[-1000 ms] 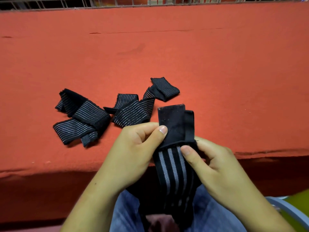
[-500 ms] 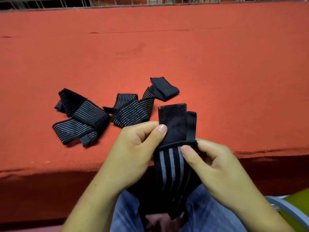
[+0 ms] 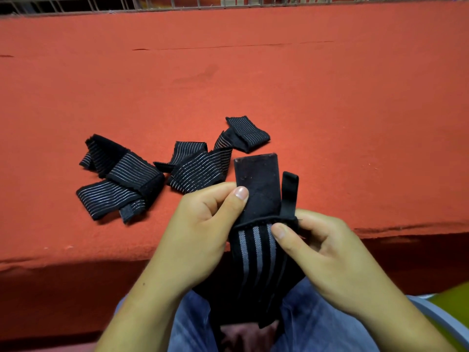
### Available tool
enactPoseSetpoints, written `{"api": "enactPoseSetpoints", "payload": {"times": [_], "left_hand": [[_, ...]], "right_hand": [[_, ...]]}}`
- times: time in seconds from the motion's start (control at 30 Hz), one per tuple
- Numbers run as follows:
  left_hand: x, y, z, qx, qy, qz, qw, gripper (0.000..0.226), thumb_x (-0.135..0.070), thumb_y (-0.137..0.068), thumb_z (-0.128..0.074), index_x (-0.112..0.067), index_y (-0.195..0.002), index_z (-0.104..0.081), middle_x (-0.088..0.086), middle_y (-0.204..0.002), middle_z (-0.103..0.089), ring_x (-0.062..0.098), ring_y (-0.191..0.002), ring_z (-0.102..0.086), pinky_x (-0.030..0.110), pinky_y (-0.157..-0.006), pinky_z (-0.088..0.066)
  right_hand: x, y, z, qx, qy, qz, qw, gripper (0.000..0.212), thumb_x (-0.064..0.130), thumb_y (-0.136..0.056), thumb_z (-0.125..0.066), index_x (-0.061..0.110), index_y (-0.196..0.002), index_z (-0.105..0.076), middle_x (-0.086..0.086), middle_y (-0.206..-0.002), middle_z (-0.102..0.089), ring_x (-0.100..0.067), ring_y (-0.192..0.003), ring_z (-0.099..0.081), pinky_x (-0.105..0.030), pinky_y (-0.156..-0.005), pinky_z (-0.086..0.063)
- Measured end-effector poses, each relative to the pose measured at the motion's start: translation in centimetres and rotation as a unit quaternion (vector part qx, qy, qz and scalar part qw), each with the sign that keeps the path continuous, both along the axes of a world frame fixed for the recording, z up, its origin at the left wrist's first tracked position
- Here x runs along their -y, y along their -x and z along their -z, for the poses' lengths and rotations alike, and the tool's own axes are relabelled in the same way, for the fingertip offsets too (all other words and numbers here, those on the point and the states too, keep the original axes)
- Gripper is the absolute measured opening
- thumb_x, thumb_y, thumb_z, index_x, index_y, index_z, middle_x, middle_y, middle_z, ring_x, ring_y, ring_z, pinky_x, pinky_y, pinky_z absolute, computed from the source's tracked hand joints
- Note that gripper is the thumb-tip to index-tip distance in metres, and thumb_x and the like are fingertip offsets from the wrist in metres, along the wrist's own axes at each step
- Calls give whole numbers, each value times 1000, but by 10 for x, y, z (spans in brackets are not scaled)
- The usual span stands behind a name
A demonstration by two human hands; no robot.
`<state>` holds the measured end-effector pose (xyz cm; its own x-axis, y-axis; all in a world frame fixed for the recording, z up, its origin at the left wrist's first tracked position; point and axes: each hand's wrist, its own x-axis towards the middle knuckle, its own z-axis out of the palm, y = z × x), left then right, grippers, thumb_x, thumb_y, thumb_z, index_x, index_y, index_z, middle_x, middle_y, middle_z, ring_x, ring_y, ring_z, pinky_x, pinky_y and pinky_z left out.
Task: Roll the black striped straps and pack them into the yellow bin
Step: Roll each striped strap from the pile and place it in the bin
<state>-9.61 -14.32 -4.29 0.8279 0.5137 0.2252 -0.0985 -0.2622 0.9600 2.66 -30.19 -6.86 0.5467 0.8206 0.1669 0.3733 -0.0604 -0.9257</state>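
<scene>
Open room on red table (image 3: 342,110) across far half and your right side. Wire rail (image 3: 177,2) bounds far edge. Scattered loose straps (image 3: 121,179) clutter patch just beyond your left hand (image 3: 200,237). Your held strap (image 3: 256,250) fills gap to right hand (image 3: 330,257). Corner of yellow bin (image 3: 451,308) sits low at your right, below table edge.

Matt ribbed elastic cloth straps (image 3: 119,179) lie on rough red felt (image 3: 330,102).

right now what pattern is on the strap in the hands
The held strap is black with broad grey lengthwise stripes; the head view shows it best.
</scene>
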Motion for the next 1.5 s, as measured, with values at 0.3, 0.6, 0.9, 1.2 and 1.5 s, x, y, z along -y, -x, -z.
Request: {"api": "enactPoseSetpoints", "payload": {"times": [0.3,0.6,0.9,1.2,1.5], "left_hand": [[3,0,1,3,21,52,998,41,-5,-87,-74,-17,-125,-69,1,-114,-78,20,-110,-74,32,-93,-59],[5,-4,2,22,110,45,993,93,-7,-86,-73,-44,-156,-25,3,-127,-72,28,-112,-73,40,-94,-59],[8,-15,-14,22,-132,-25,991,18,-33,-85,-80,-35,-101,-74,-10,-115,-68,8,-117,-64,23,-98,-47],[16,-23,-24,38,-86,-25,995,9,-12,-96,-68,-12,-89,-62,-13,-111,-77,3,-105,-70,29,-96,-53],[16,-25,-25,28,-4,25,999,17,-1,-102,-56,-17,-105,-51,2,-111,-78,15,-102,-75,40,-90,-59]], "right_hand": [[-2,5,-3,-48,-34,50,997,24,46,-94,-72,24,-100,-80,-3,-91,-80,-30,-87,-74,-49,-77,-60],[-5,15,-2,-130,-129,116,976,19,30,-74,-78,17,-88,-74,-8,-86,-79,-21,-81,-76,-27,-74,-60],[-9,19,-9,-137,-137,119,974,13,25,-70,-80,19,-79,-74,-5,-76,-76,-7,-68,-69,-17,-63,-52],[-7,18,-6,-186,-97,102,972,33,41,-72,-76,31,-102,-76,-9,-85,-79,-20,-78,-75,-39,-76,-59],[-6,19,-14,-191,-89,34,977,25,36,-92,-64,14,-84,-71,-2,-61,-61,-9,-58,-51,-24,-53,-40]]}}
